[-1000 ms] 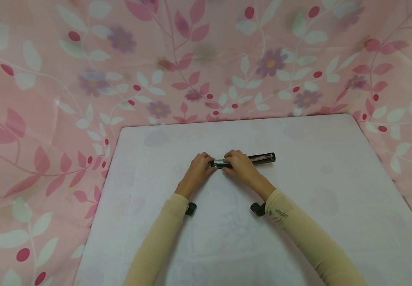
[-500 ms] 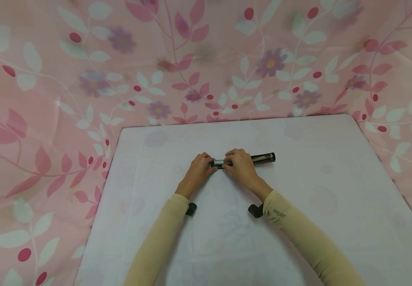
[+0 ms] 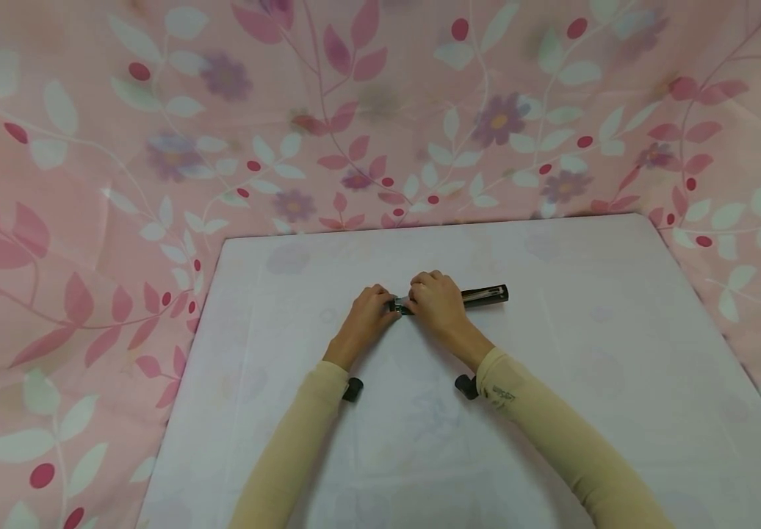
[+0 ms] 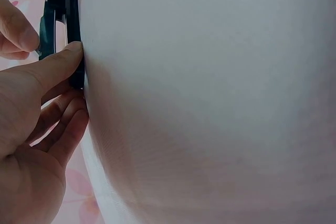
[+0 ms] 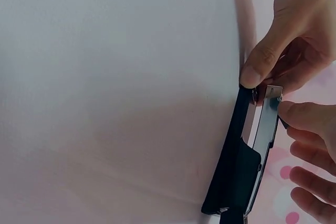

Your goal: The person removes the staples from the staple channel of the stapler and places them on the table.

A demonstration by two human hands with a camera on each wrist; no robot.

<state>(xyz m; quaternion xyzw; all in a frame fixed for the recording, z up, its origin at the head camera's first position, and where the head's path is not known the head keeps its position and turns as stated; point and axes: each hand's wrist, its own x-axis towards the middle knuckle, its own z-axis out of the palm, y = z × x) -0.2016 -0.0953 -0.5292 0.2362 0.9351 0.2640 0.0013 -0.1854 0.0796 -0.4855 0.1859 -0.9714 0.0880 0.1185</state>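
Note:
A black stapler lies on the white-covered table, its top lid swung back to the right and its silver staple rail exposed. At the stapler's left end my left hand pinches the black base between thumb and fingers. My right hand bends over the middle of the stapler and hides part of it in the head view. Seen from the right wrist, the right thumb presses near the rail's free end, with the other fingers bent beyond it. A gap shows between rail and base.
The table has a pale cloth cover and backs onto a pink floral curtain. Small black devices stick out at both wrists, one by the left sleeve, one by the right sleeve.
My right hand has shifted slightly left along the stapler toward the left hand, covering more of the silver rail. The left hand keeps its place on the base.

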